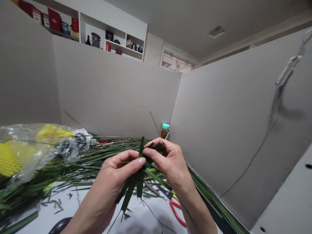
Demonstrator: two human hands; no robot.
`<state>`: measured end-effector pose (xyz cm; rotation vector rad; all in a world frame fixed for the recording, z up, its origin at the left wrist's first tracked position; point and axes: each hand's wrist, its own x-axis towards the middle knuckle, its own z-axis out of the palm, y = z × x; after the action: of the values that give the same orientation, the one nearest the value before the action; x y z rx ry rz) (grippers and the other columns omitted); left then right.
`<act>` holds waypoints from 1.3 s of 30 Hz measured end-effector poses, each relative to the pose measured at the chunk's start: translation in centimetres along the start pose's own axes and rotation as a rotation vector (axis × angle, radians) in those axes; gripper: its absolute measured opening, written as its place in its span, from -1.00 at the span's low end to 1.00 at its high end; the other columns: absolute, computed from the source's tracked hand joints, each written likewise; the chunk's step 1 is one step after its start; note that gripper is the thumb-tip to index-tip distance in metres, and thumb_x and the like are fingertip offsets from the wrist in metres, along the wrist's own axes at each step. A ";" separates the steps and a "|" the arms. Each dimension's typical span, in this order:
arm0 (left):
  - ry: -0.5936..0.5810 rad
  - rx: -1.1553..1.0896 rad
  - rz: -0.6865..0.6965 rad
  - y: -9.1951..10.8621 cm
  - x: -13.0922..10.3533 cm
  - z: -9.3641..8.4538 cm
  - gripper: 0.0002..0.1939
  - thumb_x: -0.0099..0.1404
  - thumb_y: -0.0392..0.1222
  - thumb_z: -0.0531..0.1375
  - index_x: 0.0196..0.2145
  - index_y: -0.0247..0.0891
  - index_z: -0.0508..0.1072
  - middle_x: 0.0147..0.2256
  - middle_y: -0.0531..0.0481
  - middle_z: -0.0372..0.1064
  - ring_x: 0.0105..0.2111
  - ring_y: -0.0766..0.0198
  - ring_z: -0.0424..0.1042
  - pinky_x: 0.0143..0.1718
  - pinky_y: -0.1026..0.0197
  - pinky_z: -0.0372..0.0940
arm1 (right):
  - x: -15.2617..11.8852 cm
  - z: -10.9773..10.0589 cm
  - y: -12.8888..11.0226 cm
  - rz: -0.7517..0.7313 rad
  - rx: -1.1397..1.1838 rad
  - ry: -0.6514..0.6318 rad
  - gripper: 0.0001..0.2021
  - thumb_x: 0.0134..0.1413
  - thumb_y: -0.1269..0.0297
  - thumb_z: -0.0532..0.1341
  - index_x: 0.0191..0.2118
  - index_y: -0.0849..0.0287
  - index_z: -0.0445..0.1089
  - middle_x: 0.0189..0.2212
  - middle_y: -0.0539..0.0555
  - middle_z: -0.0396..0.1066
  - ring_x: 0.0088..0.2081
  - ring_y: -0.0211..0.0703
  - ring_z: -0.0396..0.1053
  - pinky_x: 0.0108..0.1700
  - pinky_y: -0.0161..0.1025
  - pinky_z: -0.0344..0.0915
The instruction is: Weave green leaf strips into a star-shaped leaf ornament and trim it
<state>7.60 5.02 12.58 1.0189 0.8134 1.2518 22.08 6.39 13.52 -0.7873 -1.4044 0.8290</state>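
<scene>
Above the white table [143, 217], we hold a small bunch of leaf strips [139, 187] out in front of us. Our left hand [122, 165] pinches them between thumb and fingers, and our right hand [168, 159] grips them just beside it, the two thumbs close together. The strips are dark green, flat and narrow; one end stands upright past our fingers, and several blunt ends fan out below our left thumb. How they cross inside our grip is partly hidden.

Behind our hands a pile of long leaves [117, 149] spreads along the table, thin and grassy, with small dry-looking scraps [58, 205] scattered nearer to us. Scissors [171, 203] with dark blades and smooth red handles lie partly behind our right wrist. Flat grey panels [117, 94] stand around the table.

To the left, a crinkled clear plastic bag [26, 152] holds bright yellow stuff, netted in one part. Near the far corner, a see-through bottle [164, 131] with a turquoise lid contains something amber. High up, a white shelf [79, 29] bears red boxes [54, 20] and a rounded dark vase [96, 39].
</scene>
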 end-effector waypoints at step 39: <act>-0.010 0.031 0.001 0.2 0.4 -0.4 -0.82 -0.06 -0.24 0.51 -0.48 -0.22 0.61 -0.52 0.08 0.52 -0.52 0.36 0.39 -0.55 0.37 0.21 | 0.0 0.0 0.5 0.158 0.226 -0.079 -0.65 0.01 0.12 0.46 -0.49 0.16 0.30 -0.67 -0.20 0.11 -0.63 -0.43 -0.02 -0.56 -0.39 -0.06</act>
<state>7.22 5.52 12.60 1.0497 0.8271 1.2374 22.06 6.69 13.07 -0.7031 -1.3012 1.1302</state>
